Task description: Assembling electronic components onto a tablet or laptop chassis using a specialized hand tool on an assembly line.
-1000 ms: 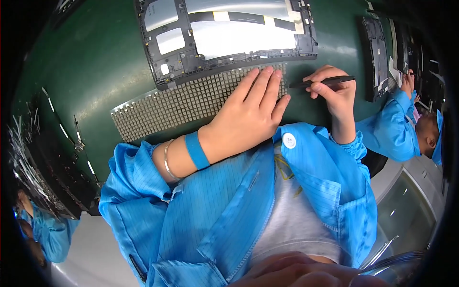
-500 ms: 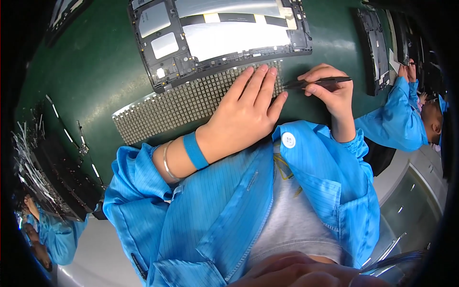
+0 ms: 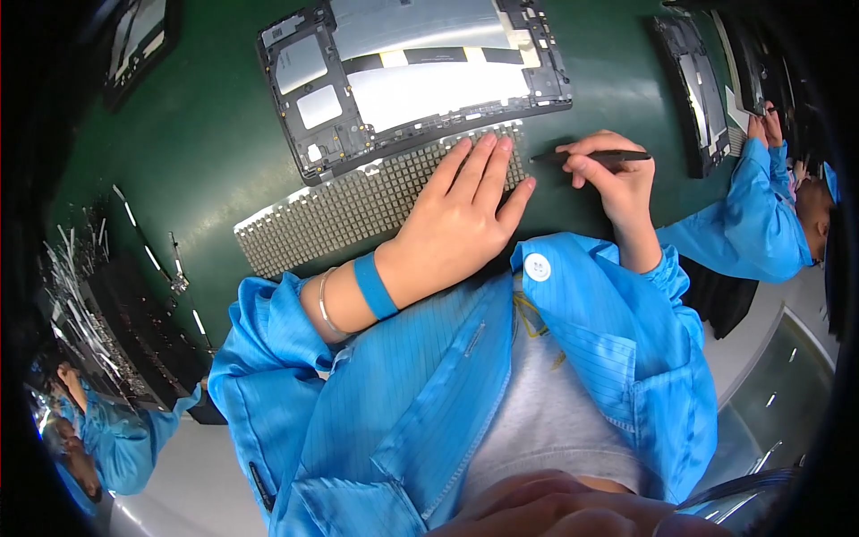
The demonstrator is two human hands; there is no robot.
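My left hand (image 3: 463, 204) lies flat, fingers stretched out, on the right part of a sheet of small grey square pads (image 3: 335, 210). A blue wristband (image 3: 374, 285) and a thin bracelet sit on that wrist. To the right, my right hand (image 3: 616, 172) pinches a pair of black tweezers (image 3: 608, 157). Their tip points left and is just off the sheet's right end; whether it carries anything is too small to tell. Beyond the sheet lies an opened tablet-like housing (image 3: 358, 148), dark-framed with shiny silver panels, close along the sheet's far edge.
All this rests on a green tabletop (image 3: 206, 170). Similar dark housings stand at the right (image 3: 693, 98) and far left (image 3: 139, 45). Thin metallic strips (image 3: 76, 295) bristle from a dark stack at left. Co-workers in blue sleeves (image 3: 761, 219) sit on both sides.
The view has shifted a little, so the housing and sheet sit slightly differently. My right hand and the tweezer tip are slightly farther from the sheet's end. My left hand stays on the sheet.
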